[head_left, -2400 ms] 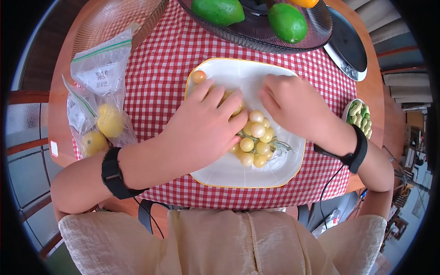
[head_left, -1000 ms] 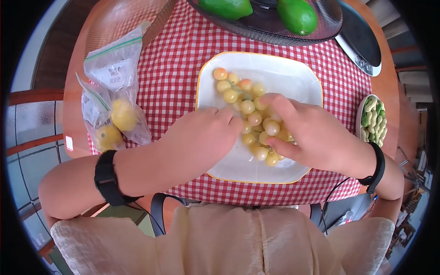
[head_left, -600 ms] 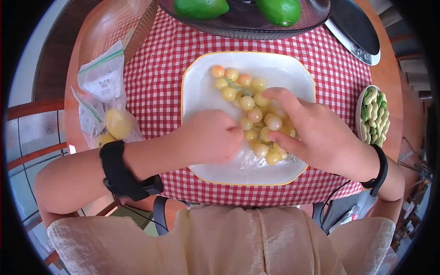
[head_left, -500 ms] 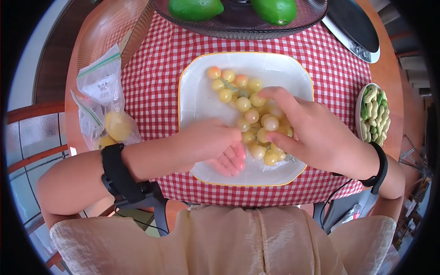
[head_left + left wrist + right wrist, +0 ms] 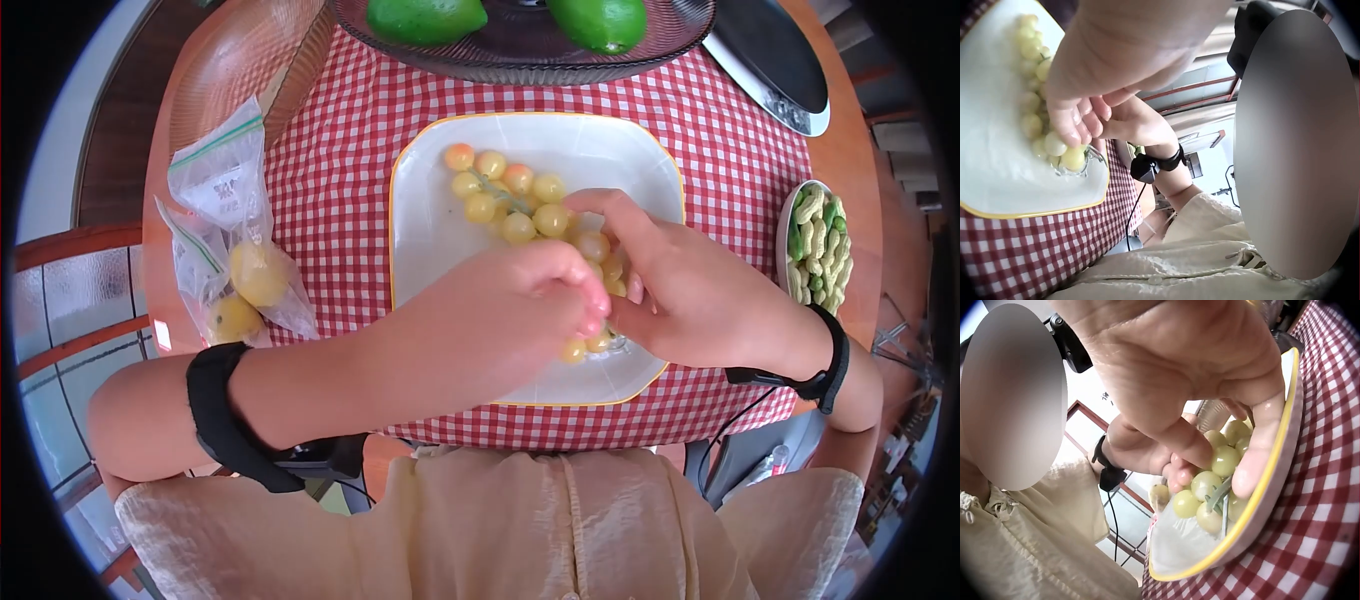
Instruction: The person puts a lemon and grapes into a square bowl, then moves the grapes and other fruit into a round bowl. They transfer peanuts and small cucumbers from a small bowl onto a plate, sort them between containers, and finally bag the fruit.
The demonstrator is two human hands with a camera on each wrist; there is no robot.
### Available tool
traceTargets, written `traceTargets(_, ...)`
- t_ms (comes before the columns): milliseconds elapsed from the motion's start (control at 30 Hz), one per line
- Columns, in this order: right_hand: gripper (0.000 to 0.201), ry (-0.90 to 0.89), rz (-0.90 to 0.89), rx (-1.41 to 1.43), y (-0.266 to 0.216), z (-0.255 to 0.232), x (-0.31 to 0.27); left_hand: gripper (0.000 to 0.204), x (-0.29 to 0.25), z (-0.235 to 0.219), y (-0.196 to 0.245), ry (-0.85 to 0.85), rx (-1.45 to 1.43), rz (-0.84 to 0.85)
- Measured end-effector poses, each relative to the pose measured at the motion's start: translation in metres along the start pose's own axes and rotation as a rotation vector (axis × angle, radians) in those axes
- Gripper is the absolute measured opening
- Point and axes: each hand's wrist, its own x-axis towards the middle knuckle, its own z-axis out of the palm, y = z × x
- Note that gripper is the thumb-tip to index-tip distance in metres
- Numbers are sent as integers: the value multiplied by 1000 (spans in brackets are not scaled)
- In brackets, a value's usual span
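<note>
A bunch of pale yellow grapes [image 5: 519,228], a few blushed orange, lies across a white plate [image 5: 435,230] with a yellow rim. Its stem shows green between the berries. My left hand [image 5: 500,315] is over the lower part of the bunch, fingers bent, fingertips right at the grapes [image 5: 1032,102] in the left wrist view. I cannot tell whether those fingers pinch a berry. From the right, my right hand [image 5: 690,285] holds the bunch, thumb and fingers on either side of the grapes [image 5: 1225,461]. Both hands hide the middle berries.
Behind the plate stands a dark glass bowl [image 5: 540,70] with green fruits. Zip bags [image 5: 225,190] with yellow fruits lie left, near a ribbed clear basket [image 5: 235,75]. At right are a bowl of peanuts [image 5: 820,250] and a black-topped device [image 5: 775,60]. A checked cloth [image 5: 330,190] covers the table.
My left hand reached from the upper bunch to its left side, curled, loosened, then moved right over the lower berries. My right hand came down onto the bunch and stays there. The upper berries shifted slightly left.
</note>
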Motion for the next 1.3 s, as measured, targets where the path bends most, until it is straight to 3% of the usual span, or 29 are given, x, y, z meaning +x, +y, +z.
traceTargets(67, 70, 74, -26, -75, 4, 5, -2, 21, -7, -7, -3, 61, -33, 84)
traceTargets(133, 71, 81, -39, -98, 0, 9, -6, 19, -15, -10, -7, 113, -135, 69)
traceTargets(200, 72, 89, -53, -124, -6, 16, -7, 20, -18, -15, -17, 280, -263, 84)
traceTargets(300, 83, 197, -130, -343, -14, 27, -6, 23, -21, -17, -32, 390, -243, 59)
traceTargets(367, 95, 103, -52, -466, -19, 32, -4, 26, -19, -13, -43, 411, -250, 77)
traceTargets(467, 101, 108, -65, -508, -23, 39, 0, 35, -18, -10, -50, 393, -312, 87)
traceTargets(633, 92, 240, -124, -382, -17, 42, 7, 38, -18, -4, -48, 353, -509, 113)
traceTargets(700, 90, 217, -72, -133, -20, 39, 7, 36, -14, -6, -51, 291, -597, 123)
traceTargets(933, 88, 27, 64, 302, -15, 27, 11, 32, -1, -4, -49, 214, -556, 123)
traceTargets(1000, 91, -21, 84, 674, -15, 25, 12, 35, -3, 11, -48, 405, -468, 206)
traceTargets(1033, 91, -26, 86, 671, -18, 24, 11, 35, 1, 15, -53, 407, -473, 207)
traceTargets(1100, 87, -46, 134, 648, -25, 19, 9, 39, 7, 20, -58, 451, -400, 367)
traceTargets(1233, 84, -12, -34, 548, -21, 21, 6, 40, 4, 19, -38, 332, -664, 254)
traceTargets(1300, 71, 100, 202, 1092, -29, 11, 3, 41, 3, 19, -34, 336, -753, 233)
